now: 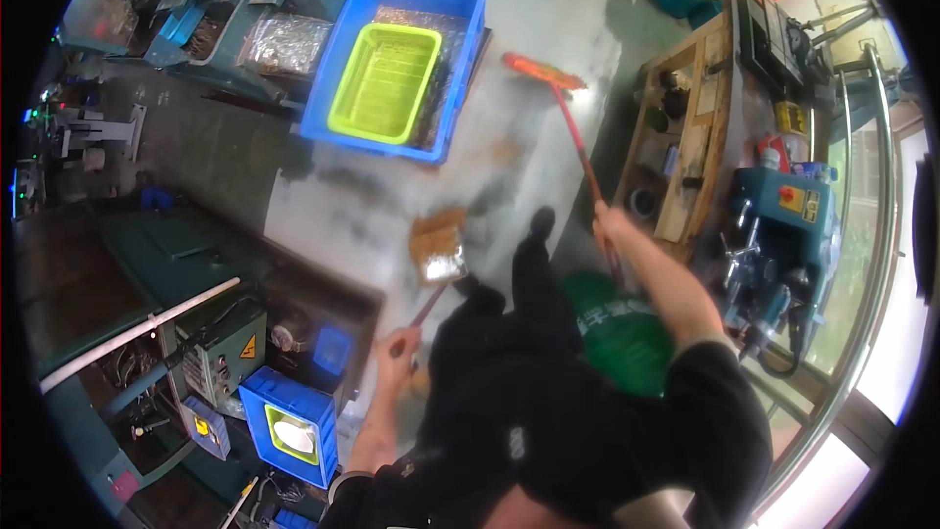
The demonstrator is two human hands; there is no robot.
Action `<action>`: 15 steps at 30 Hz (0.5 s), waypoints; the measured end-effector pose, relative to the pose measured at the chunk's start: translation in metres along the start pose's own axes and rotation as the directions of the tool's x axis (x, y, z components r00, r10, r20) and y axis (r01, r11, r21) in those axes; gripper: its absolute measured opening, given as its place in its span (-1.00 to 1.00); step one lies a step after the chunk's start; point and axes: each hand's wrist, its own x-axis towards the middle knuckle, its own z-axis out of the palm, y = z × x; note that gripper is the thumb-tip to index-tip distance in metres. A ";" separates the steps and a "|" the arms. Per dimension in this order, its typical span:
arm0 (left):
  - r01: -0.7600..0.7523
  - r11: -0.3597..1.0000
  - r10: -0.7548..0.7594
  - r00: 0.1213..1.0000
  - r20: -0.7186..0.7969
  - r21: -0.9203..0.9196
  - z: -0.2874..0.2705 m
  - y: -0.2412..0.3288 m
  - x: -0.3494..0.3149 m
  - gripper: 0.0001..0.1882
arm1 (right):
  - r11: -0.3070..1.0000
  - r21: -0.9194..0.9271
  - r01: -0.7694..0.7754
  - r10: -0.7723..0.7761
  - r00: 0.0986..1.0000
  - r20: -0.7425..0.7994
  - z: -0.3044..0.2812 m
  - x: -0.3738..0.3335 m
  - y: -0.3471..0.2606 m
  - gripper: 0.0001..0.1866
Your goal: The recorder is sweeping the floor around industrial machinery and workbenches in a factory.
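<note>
Right hand (609, 227) closed around red broom (558, 98) handle; bristles on grey floor (548, 10) near blue crate (392, 132). Left hand (399, 343) grips dustpan (438, 250), resting loaded on the floor.

The dustpan (438, 253) lies on the floor (548, 59) ahead of the person, the left hand (399, 343) on its handle; the broom (558, 98) reaches farther ahead, its stick in the right hand (609, 227). A small tray (384, 83) sits inside the big crate (460, 78) beyond the dustpan; the wooden shelf (685, 127) stands right of the broom; machines (147, 333) stand left.
</note>
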 end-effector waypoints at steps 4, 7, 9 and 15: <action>-0.110 0.991 0.112 0.994 -0.010 0.074 -0.002 -0.002 -0.009 -0.87 | 0.916 -0.322 0.238 -0.243 0.970 0.023 0.015 0.132 -0.006 -0.45; -0.021 0.993 0.034 0.993 -0.111 0.113 -0.007 -0.013 -0.027 -0.83 | 0.795 -0.518 0.315 -0.326 0.942 0.073 0.065 0.139 0.042 -0.44; -0.016 0.993 0.033 0.989 -0.147 0.114 -0.015 -0.026 -0.042 -0.81 | 0.887 -0.450 0.107 -0.068 0.993 0.100 0.085 0.075 0.055 -0.55; -0.087 0.994 0.095 0.986 -0.134 0.063 -0.032 -0.023 -0.030 -0.77 | 0.939 -0.288 -0.189 0.253 0.946 0.205 0.065 -0.112 0.123 -0.50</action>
